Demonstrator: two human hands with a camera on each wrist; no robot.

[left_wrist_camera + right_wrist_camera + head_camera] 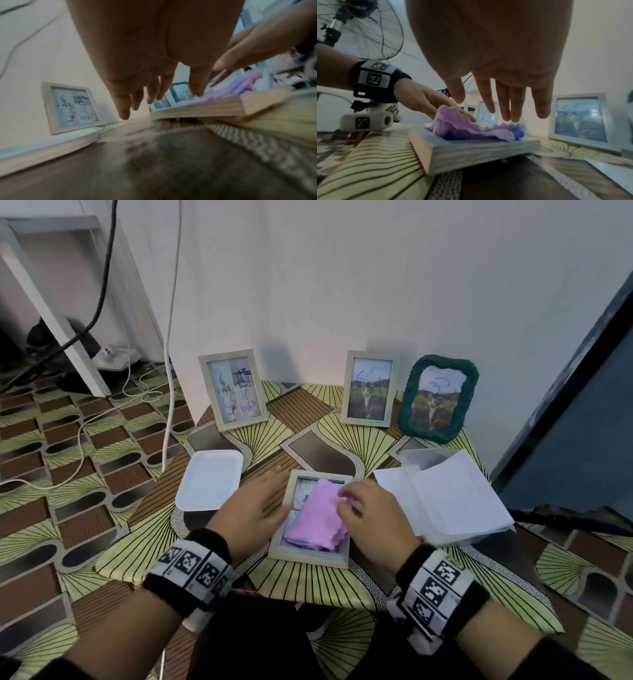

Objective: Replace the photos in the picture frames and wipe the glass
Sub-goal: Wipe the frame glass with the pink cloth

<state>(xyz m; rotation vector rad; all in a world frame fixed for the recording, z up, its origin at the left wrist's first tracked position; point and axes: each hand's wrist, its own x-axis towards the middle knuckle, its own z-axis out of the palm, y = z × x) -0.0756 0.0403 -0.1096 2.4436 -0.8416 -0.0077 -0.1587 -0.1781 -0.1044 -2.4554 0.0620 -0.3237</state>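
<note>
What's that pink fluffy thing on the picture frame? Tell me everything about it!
It is a pink cloth, soft and fuzzy-looking, with wavy, scalloped edges. It lies crumpled in loose folds on the glass of the pale wooden frame that lies flat on the patterned table, and it hides much of the photo underneath. The left hand touches its left side with straight fingers. The right hand is at its upper right edge, fingers extended above it.

- The pink cloth (317,515) covers most of the flat frame (310,556)'s glass; the photo beneath barely shows.
- The left hand (251,510)'s fingertips blur in the head view.
- Marks on the standing frames' photos are too small to read.
</note>
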